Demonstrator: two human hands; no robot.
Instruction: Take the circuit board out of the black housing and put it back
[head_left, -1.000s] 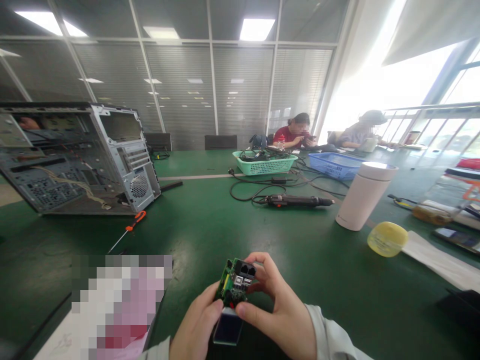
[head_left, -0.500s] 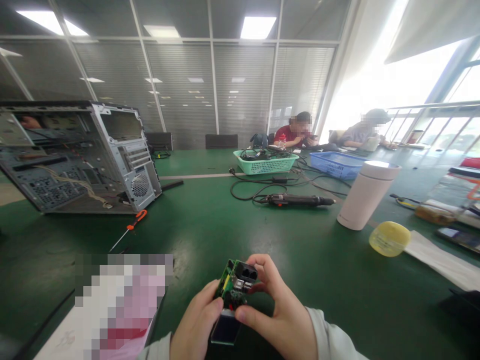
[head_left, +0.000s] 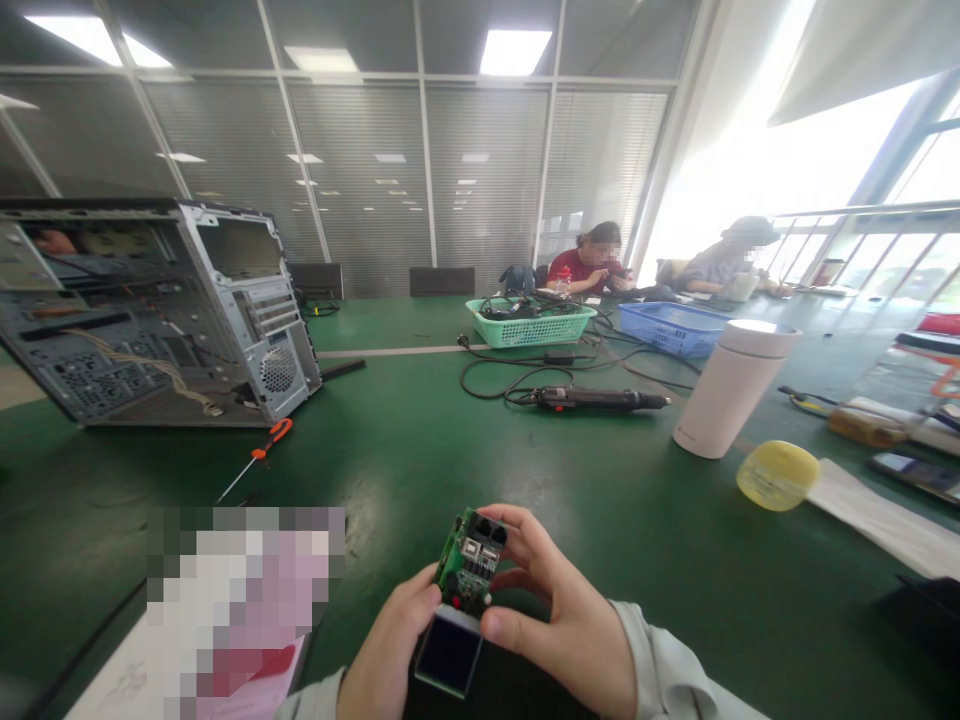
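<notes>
Pinching the circuit board [head_left: 477, 574] with bent fingers, the left hand [head_left: 388, 640] and right hand [head_left: 574, 622] hold it, not yet set down.

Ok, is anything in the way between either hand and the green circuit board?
No, nothing visible is. The left hand grips the circuit board at its left side, and the right hand curls around its right side. The small dark screen sits at its near end, blocking neither hand.
</notes>
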